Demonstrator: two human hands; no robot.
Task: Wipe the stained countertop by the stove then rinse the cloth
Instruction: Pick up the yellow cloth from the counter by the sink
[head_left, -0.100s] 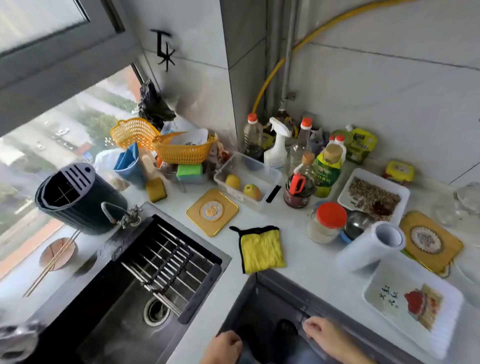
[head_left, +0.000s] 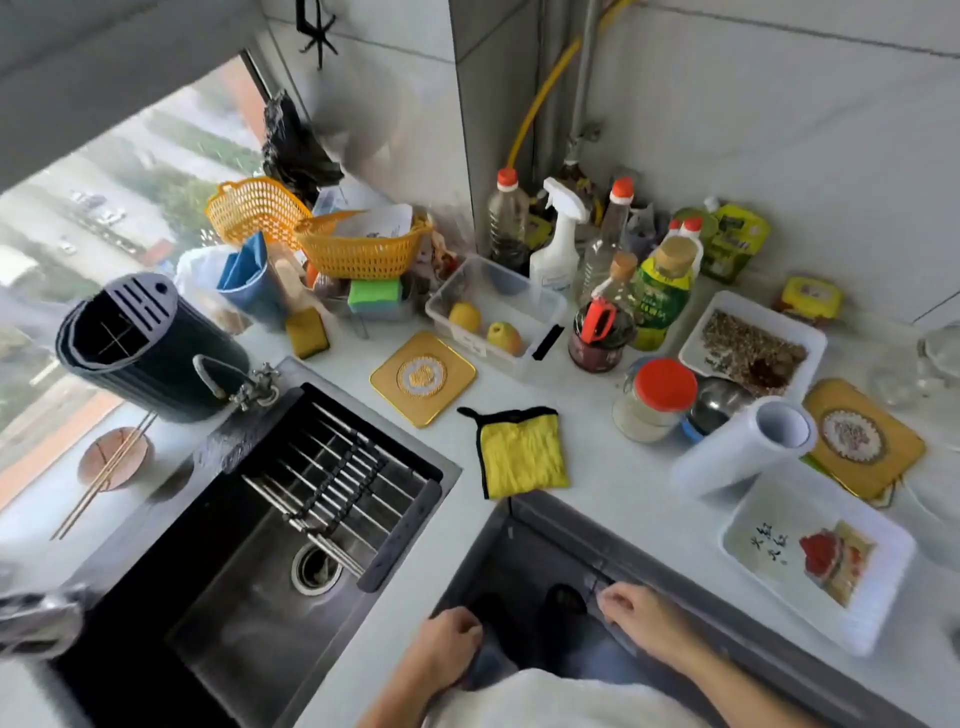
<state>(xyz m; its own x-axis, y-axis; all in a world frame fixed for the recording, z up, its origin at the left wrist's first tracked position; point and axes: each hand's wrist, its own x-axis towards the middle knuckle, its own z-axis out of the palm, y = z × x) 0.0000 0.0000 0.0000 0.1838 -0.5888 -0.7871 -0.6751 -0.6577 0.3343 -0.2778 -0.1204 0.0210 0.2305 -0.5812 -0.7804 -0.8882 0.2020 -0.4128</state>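
Note:
A yellow cloth (head_left: 522, 452) with a black edge lies flat on the white countertop (head_left: 613, 483), near the inner corner, right of the black sink (head_left: 249, 577). My left hand (head_left: 447, 652) is low in the view at the counter's front edge, fingers curled, holding nothing. My right hand (head_left: 631, 605) rests on the grey edge strip of the counter, fingers bent down onto it, empty. Both hands are well below the cloth, apart from it. No stove is in view.
A roll-up rack (head_left: 337, 478) spans the sink's far end, a tap (head_left: 249, 387) behind it. Bottles (head_left: 660, 291), a red-lidded jar (head_left: 654, 400), a paper roll (head_left: 743, 447), trays (head_left: 810, 551), gold mats (head_left: 422, 376) and orange baskets (head_left: 358, 247) crowd the counter.

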